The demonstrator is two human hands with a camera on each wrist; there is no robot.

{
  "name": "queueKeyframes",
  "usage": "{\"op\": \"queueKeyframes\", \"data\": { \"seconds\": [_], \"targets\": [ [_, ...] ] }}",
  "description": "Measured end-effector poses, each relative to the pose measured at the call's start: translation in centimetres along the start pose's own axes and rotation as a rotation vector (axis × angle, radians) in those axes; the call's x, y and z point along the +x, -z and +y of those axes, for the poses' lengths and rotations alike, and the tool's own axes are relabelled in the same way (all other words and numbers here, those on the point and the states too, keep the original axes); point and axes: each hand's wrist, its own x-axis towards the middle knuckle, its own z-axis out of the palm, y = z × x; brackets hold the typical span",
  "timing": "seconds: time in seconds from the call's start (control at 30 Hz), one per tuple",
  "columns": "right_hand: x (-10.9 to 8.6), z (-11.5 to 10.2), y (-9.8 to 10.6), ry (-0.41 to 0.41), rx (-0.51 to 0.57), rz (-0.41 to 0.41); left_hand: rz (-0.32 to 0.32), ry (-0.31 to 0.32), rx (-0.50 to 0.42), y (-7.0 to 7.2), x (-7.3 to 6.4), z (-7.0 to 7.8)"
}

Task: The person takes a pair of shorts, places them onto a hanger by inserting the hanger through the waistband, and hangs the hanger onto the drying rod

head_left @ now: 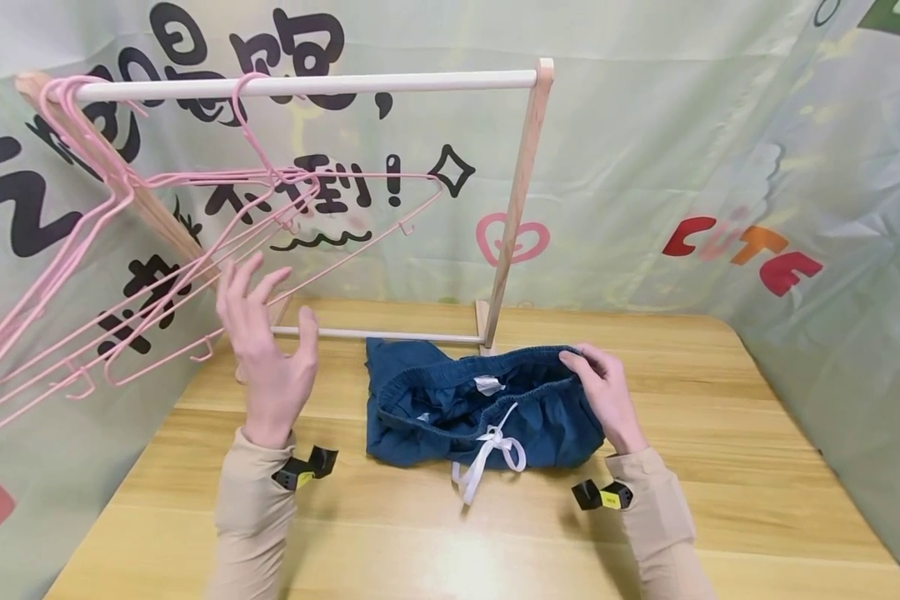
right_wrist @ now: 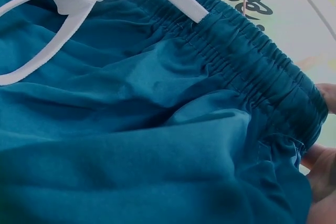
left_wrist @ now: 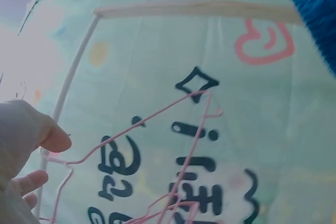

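Blue drawstring pants [head_left: 562, 429] with a gathered waistband lie on the table, the waist opening facing up. A white drawstring [head_left: 483, 454] is tied in a bow at the front. My right hand [head_left: 607, 392] grips the waistband at its right end, thumb over the edge; in the right wrist view the pants [right_wrist: 131, 166] fill most of the picture. Raised left of the pants, my left hand [head_left: 273, 367] has its fingers spread and holds nothing. Behind it hang several pink hangers [head_left: 375, 175]; in the left wrist view one hanger [left_wrist: 107, 141] shows beside the left hand [left_wrist: 21, 140].
The hangers hook over the white top rod [head_left: 390, 82] of a rack, mostly toward its left end. The rack's wooden right post [head_left: 521, 183] stands behind the pants. Bare wooden table [head_left: 720, 433] extends to the right. A printed cloth [head_left: 645, 150] hangs behind.
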Motion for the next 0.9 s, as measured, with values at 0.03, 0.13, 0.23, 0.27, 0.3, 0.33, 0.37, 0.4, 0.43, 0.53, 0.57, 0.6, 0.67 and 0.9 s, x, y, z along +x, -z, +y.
{"op": "queueKeyframes", "data": {
  "seconds": [0.03, 0.13, 0.23, 0.27, 0.3, 0.33, 0.37, 0.4, 0.43, 0.53, 0.57, 0.6, 0.67, 0.9],
  "targets": [
    [0.0, 0.0, 0.0, -0.001, 0.000, -0.001, 0.017, -0.004, 0.012, 0.2, 0.3, 0.0],
    [0.0, 0.0, 0.1, -0.005, -0.003, -0.002, 0.066, -0.008, 0.057, 0.7, 1.3, -0.1],
    [0.1, 0.0, 0.1, -0.005, -0.013, -0.005, 0.105, 0.003, 0.123, 1.4, 2.1, -0.2],
    [0.1, 0.0, 0.0, -0.005, -0.016, -0.005, 0.114, 0.012, 0.142, 1.6, 2.3, -0.2],
    [0.1, 0.0, 0.0, -0.004, -0.019, -0.005, 0.120, 0.021, 0.161, 1.9, 2.5, -0.3],
    [0.1, 0.0, 0.0, -0.004, -0.021, -0.004, 0.118, 0.033, 0.183, 2.1, 2.7, -0.4],
    [0.1, 0.1, 0.0, -0.004, -0.023, -0.004, 0.114, 0.046, 0.204, 2.3, 2.8, -0.4],
    [0.1, 0.1, 0.0, -0.004, -0.025, -0.003, 0.106, 0.058, 0.224, 2.4, 2.9, -0.5],
    [0.1, 0.1, 0.0, -0.004, -0.026, -0.002, 0.095, 0.069, 0.245, 2.6, 3.0, -0.6],
    [0.1, 0.1, 0.0, -0.004, -0.030, -0.001, 0.062, 0.099, 0.297, 2.9, 3.3, -0.9],
    [0.1, 0.1, 0.0, -0.002, -0.031, -0.002, 0.053, 0.106, 0.308, 3.0, 3.4, -1.0],
    [0.1, 0.1, 0.0, -0.001, -0.031, -0.003, 0.045, 0.114, 0.316, 3.1, 3.4, -1.1],
    [0.1, 0.2, 0.0, 0.000, -0.033, -0.004, 0.036, 0.133, 0.323, 3.3, 3.6, -1.3],
    [0.1, 0.3, 0.0, -0.003, -0.034, -0.004, 0.014, 0.227, 0.331, 4.0, 4.4, -1.7]
  ]
}}
